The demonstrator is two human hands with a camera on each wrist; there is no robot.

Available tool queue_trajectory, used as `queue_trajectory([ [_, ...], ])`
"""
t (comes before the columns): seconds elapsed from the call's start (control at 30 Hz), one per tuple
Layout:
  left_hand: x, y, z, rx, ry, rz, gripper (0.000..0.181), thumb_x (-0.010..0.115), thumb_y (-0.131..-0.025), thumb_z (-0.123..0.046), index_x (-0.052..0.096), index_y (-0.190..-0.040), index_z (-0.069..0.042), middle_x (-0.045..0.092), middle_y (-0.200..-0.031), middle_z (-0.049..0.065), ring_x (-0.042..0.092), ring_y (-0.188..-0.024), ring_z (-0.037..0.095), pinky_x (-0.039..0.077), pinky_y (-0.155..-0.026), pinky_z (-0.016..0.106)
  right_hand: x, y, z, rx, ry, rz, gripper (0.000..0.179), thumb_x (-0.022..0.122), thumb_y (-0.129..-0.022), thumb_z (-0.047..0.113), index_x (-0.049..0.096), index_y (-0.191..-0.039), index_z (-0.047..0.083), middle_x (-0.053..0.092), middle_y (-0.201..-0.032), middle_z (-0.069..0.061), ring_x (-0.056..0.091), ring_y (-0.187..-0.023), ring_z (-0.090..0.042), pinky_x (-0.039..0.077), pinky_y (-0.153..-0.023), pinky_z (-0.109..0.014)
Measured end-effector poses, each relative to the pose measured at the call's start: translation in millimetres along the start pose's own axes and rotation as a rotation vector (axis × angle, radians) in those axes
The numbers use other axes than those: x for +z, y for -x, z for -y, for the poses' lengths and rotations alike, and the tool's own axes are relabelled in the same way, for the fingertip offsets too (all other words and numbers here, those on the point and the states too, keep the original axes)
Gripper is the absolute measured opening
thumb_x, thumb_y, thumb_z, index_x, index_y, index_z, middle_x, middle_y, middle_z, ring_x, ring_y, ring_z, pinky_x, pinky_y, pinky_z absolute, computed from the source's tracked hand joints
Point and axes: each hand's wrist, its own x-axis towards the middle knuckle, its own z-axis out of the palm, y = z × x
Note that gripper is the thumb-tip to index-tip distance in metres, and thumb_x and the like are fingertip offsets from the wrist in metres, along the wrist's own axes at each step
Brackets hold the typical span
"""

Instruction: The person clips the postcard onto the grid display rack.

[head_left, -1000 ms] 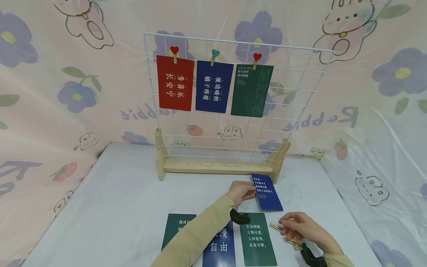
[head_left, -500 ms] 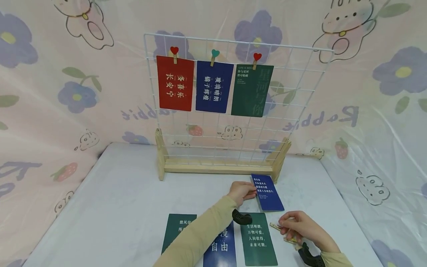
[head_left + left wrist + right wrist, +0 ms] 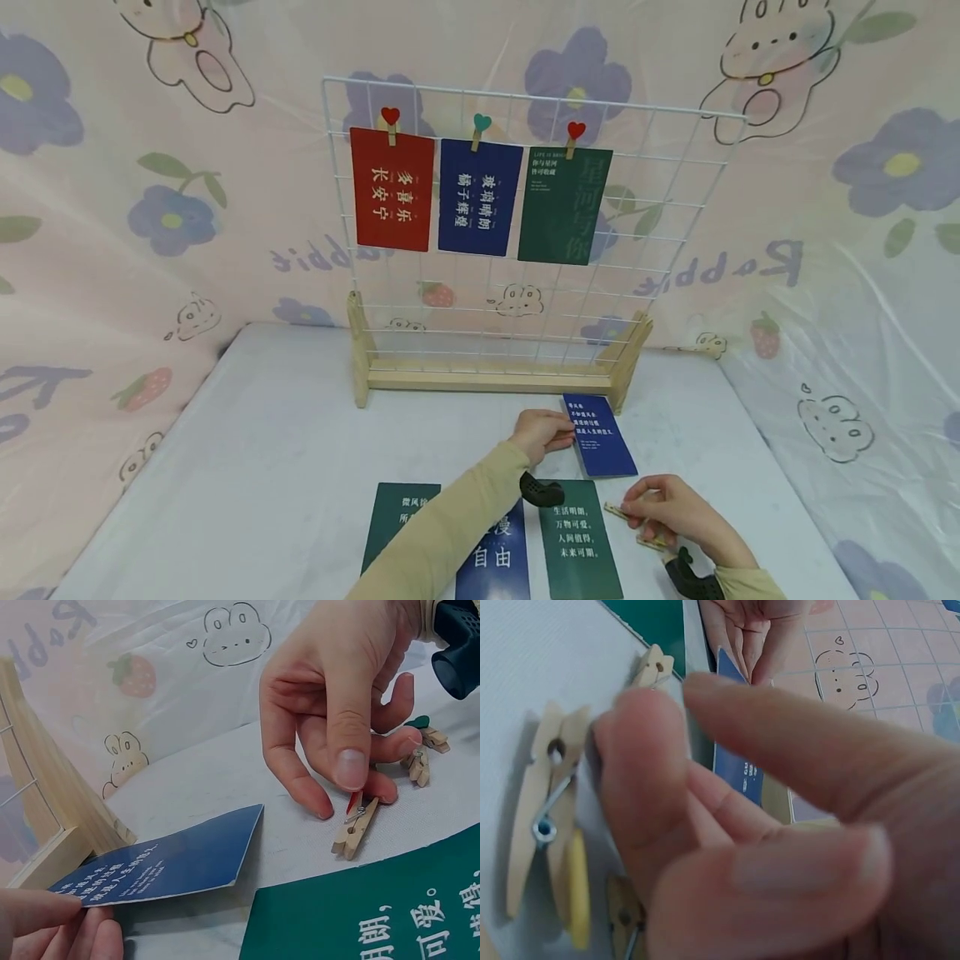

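Observation:
My left hand (image 3: 542, 435) pinches the left edge of a blue card (image 3: 600, 437) printed with white characters, in front of the rack's right foot. In the left wrist view that card is raised at a tilt over the white table. Lower right, my right hand (image 3: 675, 512) has its thumb and fingertips at the heart end of a wooden clothespin (image 3: 352, 832) with a bit of red. Its wooden legs stick out from the fingers. Beside and under that hand lie several other clothespins, one with a yellow piece (image 3: 577, 889) and one with a green heart (image 3: 417, 721).
A white wire grid rack (image 3: 491, 382) on wooden feet stands at the back. Red (image 3: 392, 190), blue (image 3: 480, 197) and green (image 3: 565, 207) cards hang there from heart clips. Two green cards and a blue card (image 3: 492, 575) lie in front, partly under my left sleeve (image 3: 442, 525).

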Motion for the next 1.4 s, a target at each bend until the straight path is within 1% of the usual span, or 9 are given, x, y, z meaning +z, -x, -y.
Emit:
queue_trajectory([
  [0.17,-3.3,-1.5,0.7,-0.006,0.013,0.014,0.023,0.065,-0.085,0.008,0.065,-0.108,0.009,0.07,-0.089,0.017,0.069,-0.074,0.018,0.057,-0.071,0.028,1.0,0.6,0.1,-0.008,0.014,-0.009,0.028,0.07,-0.088,0.02,0.06,-0.1,-0.004,0.068,-0.074,-0.012,0.059,-0.052,-0.011,0.038,-0.039,-0.019],
  [0.37,-3.8,0.6,0.0,-0.019,0.014,0.017,0.025,0.065,-0.085,0.008,0.065,-0.109,0.009,0.07,-0.09,0.017,0.068,-0.071,0.016,0.057,-0.07,0.027,0.7,1.5,1.1,-0.01,0.025,0.002,0.032,0.072,-0.086,0.015,0.059,-0.105,-0.007,0.066,-0.07,-0.01,0.055,-0.051,-0.01,0.042,-0.042,-0.02],
  [0.57,-4.9,-0.7,-2.6,-0.026,0.013,0.016,0.025,0.066,-0.084,0.008,0.066,-0.109,0.008,0.07,-0.092,0.017,0.069,-0.072,0.017,0.057,-0.07,0.028,-3.0,0.0,0.8,-0.034,0.005,0.021,0.026,0.069,-0.087,0.01,0.062,-0.104,-0.008,0.066,-0.072,-0.01,0.058,-0.056,-0.012,0.047,-0.046,-0.022],
  [0.73,-7.6,-1.1,-5.2,-0.03,0.011,0.019,0.025,0.066,-0.084,0.007,0.066,-0.109,0.008,0.07,-0.093,0.017,0.069,-0.074,0.019,0.057,-0.072,0.03,-5.8,-0.8,0.3,-0.064,0.006,0.025,0.02,0.065,-0.091,0.012,0.064,-0.099,-0.006,0.066,-0.074,-0.011,0.058,-0.055,-0.012,0.046,-0.044,-0.021],
  [0.93,-11.2,3.7,-6.7,-0.024,-0.044,0.024,0.024,0.066,-0.084,0.007,0.066,-0.108,0.008,0.07,-0.091,0.019,0.07,-0.074,0.021,0.057,-0.072,0.031,-6.4,-1.4,1.5,-0.105,0.005,0.041,0.022,0.061,-0.095,0.015,0.06,-0.099,-0.006,0.065,-0.079,-0.013,0.057,-0.056,-0.014,0.045,-0.043,-0.022],
  [1.07,-14.5,4.0,-5.9,0.011,-0.079,0.031,0.022,0.065,-0.084,0.007,0.067,-0.107,0.007,0.07,-0.089,0.019,0.07,-0.077,0.024,0.057,-0.072,0.033,-7.1,-1.2,3.9,-0.146,0.032,0.007,0.02,0.059,-0.096,0.015,0.057,-0.1,-0.005,0.062,-0.082,-0.014,0.06,-0.06,-0.021,0.046,-0.042,-0.027],
  [1.17,-18.3,2.8,-4.7,0.034,-0.101,0.033,0.022,0.064,-0.084,0.007,0.066,-0.106,0.007,0.07,-0.087,0.017,0.069,-0.076,0.024,0.058,-0.072,0.034,-8.8,-0.1,6.4,-0.153,0.05,-0.031,0.02,0.059,-0.096,0.015,0.056,-0.101,-0.004,0.061,-0.087,-0.015,0.062,-0.064,-0.026,0.049,-0.044,-0.031],
  [1.3,-22.6,5.2,-6.9,0.047,-0.111,0.037,0.024,0.064,-0.085,0.007,0.065,-0.108,0.009,0.069,-0.088,0.017,0.069,-0.076,0.023,0.057,-0.073,0.035,-12.7,1.4,9.3,-0.146,0.059,-0.08,0.023,0.061,-0.095,0.017,0.056,-0.103,-0.003,0.063,-0.095,-0.016,0.064,-0.071,-0.028,0.052,-0.05,-0.034],
  [1.4,-25.4,7.1,-8.7,0.051,-0.111,0.035,0.024,0.064,-0.085,0.007,0.065,-0.109,0.009,0.069,-0.09,0.017,0.069,-0.076,0.022,0.057,-0.074,0.034,-15.3,2.6,11.0,-0.148,0.051,-0.089,0.025,0.062,-0.094,0.019,0.056,-0.103,-0.003,0.064,-0.099,-0.017,0.067,-0.076,-0.029,0.055,-0.054,-0.036],
])
